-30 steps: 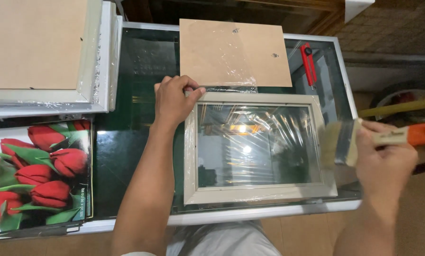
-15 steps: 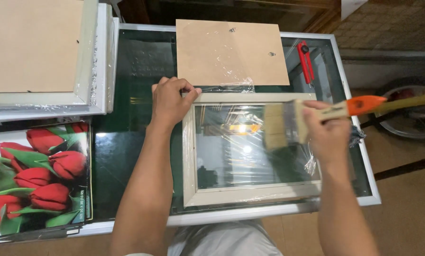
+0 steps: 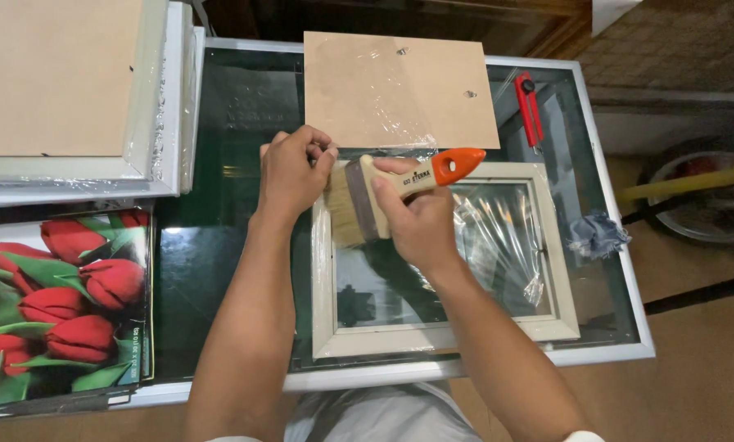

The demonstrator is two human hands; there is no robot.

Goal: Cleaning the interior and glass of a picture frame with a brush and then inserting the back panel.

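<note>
A pale wooden picture frame (image 3: 444, 337) with a glass pane lies flat on the glass-topped table (image 3: 236, 106), loose clear plastic film (image 3: 498, 237) on its right half. My left hand (image 3: 291, 172) presses down on the frame's top left corner, fingers curled. My right hand (image 3: 416, 221) grips a wide flat paintbrush (image 3: 375, 200) with a wooden handle and an orange end. Its bristles rest on the frame's upper left part, right beside my left hand.
A brown backing board (image 3: 399, 86) in film lies behind the frame. A red utility knife (image 3: 529, 106) and a grey-blue rag (image 3: 596, 235) sit at the right. Stacked white frames (image 3: 72, 90) and a red tulip print (image 3: 56, 303) fill the left. A wheel (image 3: 702, 196) stands beyond the right edge.
My right hand has carried the brush from off the table's right side leftward across the glass to the frame's upper left corner. My left hand has stayed on that corner.
</note>
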